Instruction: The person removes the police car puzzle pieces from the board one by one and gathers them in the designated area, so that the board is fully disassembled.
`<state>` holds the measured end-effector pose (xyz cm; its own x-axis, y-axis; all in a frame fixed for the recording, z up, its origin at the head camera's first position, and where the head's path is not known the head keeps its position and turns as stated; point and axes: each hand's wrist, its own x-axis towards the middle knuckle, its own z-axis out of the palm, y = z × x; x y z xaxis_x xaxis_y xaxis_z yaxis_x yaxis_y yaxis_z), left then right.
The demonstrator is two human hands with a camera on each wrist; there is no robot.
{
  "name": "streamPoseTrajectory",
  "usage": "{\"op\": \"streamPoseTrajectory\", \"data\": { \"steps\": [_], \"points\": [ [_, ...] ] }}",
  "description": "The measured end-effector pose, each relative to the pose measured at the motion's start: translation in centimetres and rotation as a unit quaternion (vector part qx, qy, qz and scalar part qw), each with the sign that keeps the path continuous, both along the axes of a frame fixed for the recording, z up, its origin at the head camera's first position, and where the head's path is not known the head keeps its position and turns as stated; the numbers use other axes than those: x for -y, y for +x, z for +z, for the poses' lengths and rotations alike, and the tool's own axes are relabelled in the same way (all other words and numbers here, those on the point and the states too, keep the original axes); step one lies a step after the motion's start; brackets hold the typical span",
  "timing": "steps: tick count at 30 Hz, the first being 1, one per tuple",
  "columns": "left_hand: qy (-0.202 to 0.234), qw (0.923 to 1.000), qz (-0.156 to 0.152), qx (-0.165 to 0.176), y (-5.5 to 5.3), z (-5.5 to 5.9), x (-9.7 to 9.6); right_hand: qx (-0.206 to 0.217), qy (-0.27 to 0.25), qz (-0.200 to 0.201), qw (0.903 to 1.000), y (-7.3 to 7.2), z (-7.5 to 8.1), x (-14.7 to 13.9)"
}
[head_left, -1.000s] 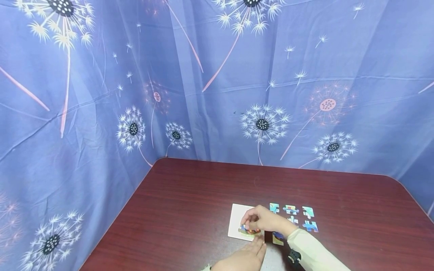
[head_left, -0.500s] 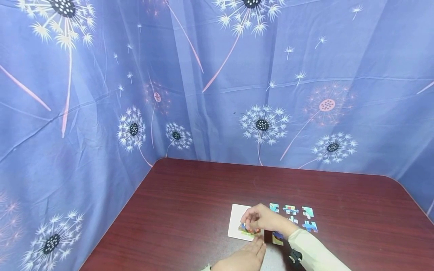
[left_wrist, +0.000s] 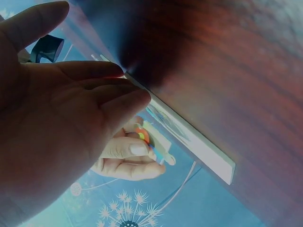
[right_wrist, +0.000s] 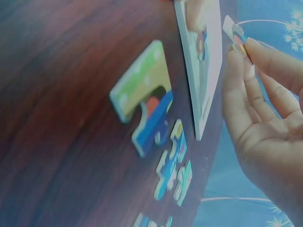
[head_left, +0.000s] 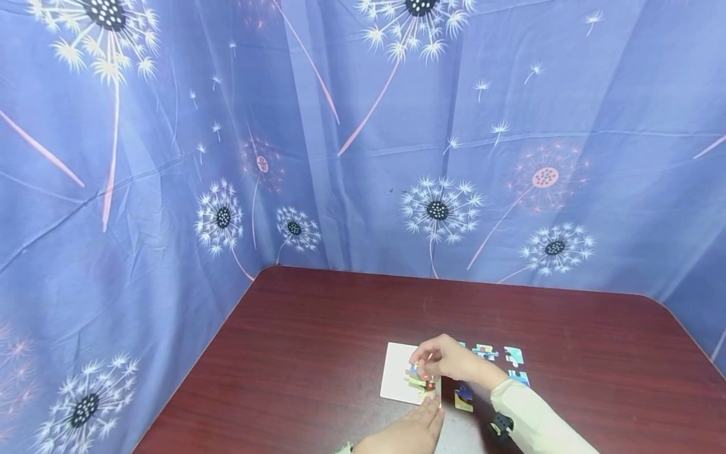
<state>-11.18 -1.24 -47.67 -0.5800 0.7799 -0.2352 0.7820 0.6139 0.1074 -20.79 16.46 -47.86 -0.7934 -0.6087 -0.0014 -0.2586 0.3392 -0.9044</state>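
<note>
My right hand pinches a colourful jigsaw puzzle piece between thumb and fingertips. In the left wrist view that held puzzle piece is tilted and raised off the white puzzle board. Another puzzle piece lies at the near right corner of the board, partly hidden by the held one. Fingers straight, my left hand touches the board's near edge by that corner.
Right of the board lies a loose blue and yellow puzzle piece. Several more pieces, such as a light blue one, lie farther right, partly behind the right arm. A blue dandelion-print curtain hangs behind the dark red wooden table.
My right hand has risen and shifted slightly right, lifting the pinched puzzle piece off the board and tilting it. The left hand has stayed at the board's near edge.
</note>
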Motion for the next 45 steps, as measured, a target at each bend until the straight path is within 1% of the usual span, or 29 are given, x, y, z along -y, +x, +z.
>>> {"op": "streamPoseTrajectory", "data": {
  "steps": [3, 5, 9, 12, 16, 22, 29, 32, 37, 45],
  "points": [
    [0.001, 1.0, 0.0, -0.003, 0.0, 0.0, 0.0, -0.015, 0.007, -0.006, 0.9998, 0.0, 0.2, -0.7],
    [0.002, 1.0, 0.0, -0.006, 0.0, -0.1, -0.1, -0.02, 0.002, -0.007, 0.9998, 0.0, 0.4, -1.2],
    [-0.001, 0.9998, 0.0, -0.017, -0.1, -0.3, -0.1, -0.009, -0.013, -0.012, 0.9998, 0.2, 1.0, -2.5],
    [-0.002, 0.9997, 0.002, -0.023, 0.0, -0.5, -0.2, -0.002, -0.007, -0.027, 0.9996, 0.4, 1.3, -3.6],
    [-0.001, 0.9997, 0.002, -0.024, 0.1, -0.5, -0.2, -0.012, -0.002, -0.045, 0.9989, 0.7, 1.3, -5.2],
    [0.001, 0.9998, 0.003, -0.018, 0.0, -0.4, -0.3, -0.034, -0.01, -0.053, 0.998, 1.2, 1.1, -7.4],
    [0.005, 0.9999, 0.01, 0.007, -0.3, -0.8, -0.4, -0.043, -0.038, -0.036, 0.9977, 2.4, 0.5, -9.6],
    [0.007, 0.9998, 0.013, 0.015, -0.3, -0.8, -0.3, -0.046, -0.041, -0.034, 0.9975, 2.9, 0.2, -10.4],
    [0.009, 0.9997, 0.012, 0.021, -0.3, -0.7, -0.3, -0.029, -0.032, -0.028, 0.9987, 3.8, -0.2, -11.4],
    [0.011, 0.9996, 0.007, 0.024, -0.2, -0.6, -0.2, -0.003, -0.048, 0.009, 0.9988, 4.9, -1.0, -12.6]
  ]
}}
